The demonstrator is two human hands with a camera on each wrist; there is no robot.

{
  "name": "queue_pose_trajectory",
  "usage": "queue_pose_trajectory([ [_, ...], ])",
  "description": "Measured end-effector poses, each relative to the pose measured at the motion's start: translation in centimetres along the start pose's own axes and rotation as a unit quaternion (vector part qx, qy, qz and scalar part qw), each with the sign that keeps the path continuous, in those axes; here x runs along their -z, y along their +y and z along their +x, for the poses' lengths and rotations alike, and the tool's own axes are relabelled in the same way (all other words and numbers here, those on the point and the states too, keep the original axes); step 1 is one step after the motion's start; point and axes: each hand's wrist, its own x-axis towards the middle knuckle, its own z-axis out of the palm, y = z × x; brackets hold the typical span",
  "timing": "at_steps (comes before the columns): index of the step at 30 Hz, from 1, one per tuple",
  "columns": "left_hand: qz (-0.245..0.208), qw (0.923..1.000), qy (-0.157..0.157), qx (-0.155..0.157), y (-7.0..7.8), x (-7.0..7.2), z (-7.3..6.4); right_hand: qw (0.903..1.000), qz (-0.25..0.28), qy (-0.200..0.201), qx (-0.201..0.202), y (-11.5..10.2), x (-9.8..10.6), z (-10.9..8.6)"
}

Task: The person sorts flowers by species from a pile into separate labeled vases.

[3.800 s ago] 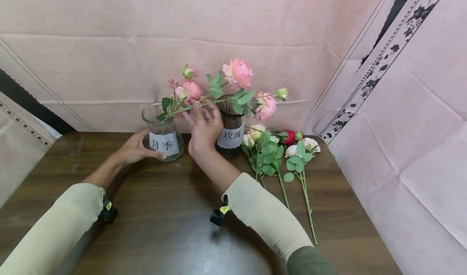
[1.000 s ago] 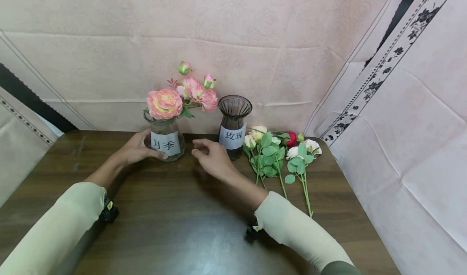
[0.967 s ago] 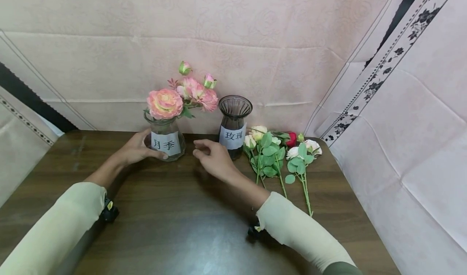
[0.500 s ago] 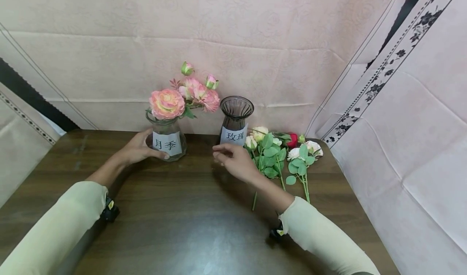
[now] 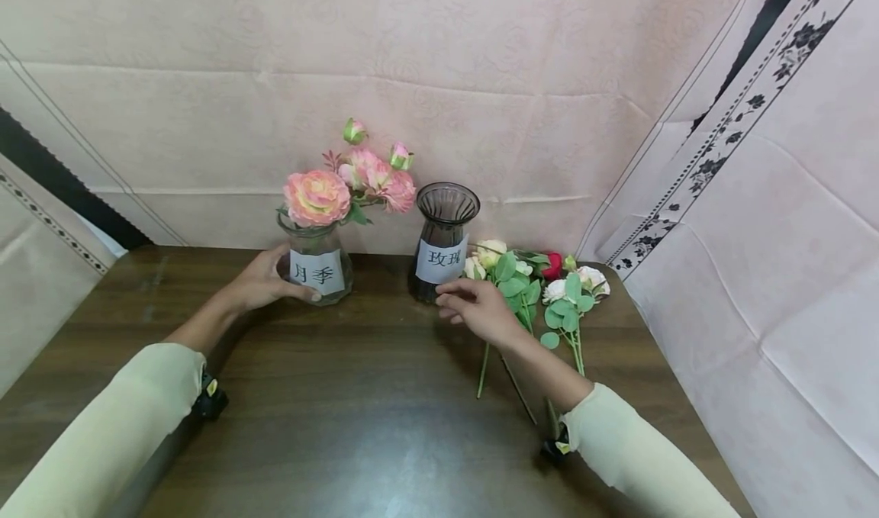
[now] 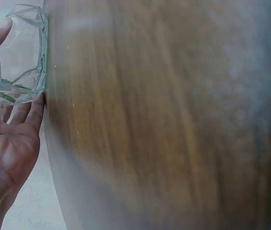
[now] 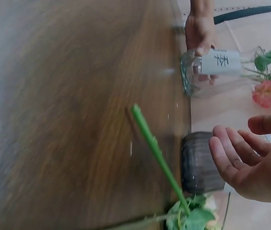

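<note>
My left hand (image 5: 264, 280) grips the lower part of a clear glass vase (image 5: 317, 271), its thumb across the front near the white label. In the left wrist view, green stem ends show through the vase's glass (image 6: 25, 52). Pink artificial flowers (image 5: 317, 196) stand in that vase, some leaning right. To its right is a dark ribbed glass vase (image 5: 442, 243), also labelled, with no flowers in it. My right hand (image 5: 484, 312) holds nothing; its fingers are loosely bent, just in front of the dark vase's base and the loose flower stems.
Loose artificial flowers lie at the right of the brown table (image 5: 343, 426): cream blooms (image 5: 491, 253), a red one (image 5: 552, 265) and white ones (image 5: 594, 280), with green stems (image 5: 483, 371) pointing forward. A pink cloth (image 5: 309, 83) hangs behind the table.
Several seconds ago my right hand held a pink flower stem at the clear vase's mouth; those blooms now stand inside. The right hand has since moved right, past the dark vase's front. The left hand stays.
</note>
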Motion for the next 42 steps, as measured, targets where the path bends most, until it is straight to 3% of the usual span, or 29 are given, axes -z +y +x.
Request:
queue_pose_trajectory([
  [19,0.006,1.0,-0.003,0.0,-0.2,0.0,0.1,0.9968,0.036,0.018,-0.07,3.4,5.4,-3.7],
  [33,-0.002,0.9999,-0.013,-0.002,0.0,0.2,0.2,0.9922,0.056,0.041,-0.104,5.7,10.4,-6.1],
  [42,0.003,0.9999,-0.01,0.005,-0.1,0.1,0.1,0.9879,0.077,0.036,-0.13,7.3,14.0,-7.7],
])
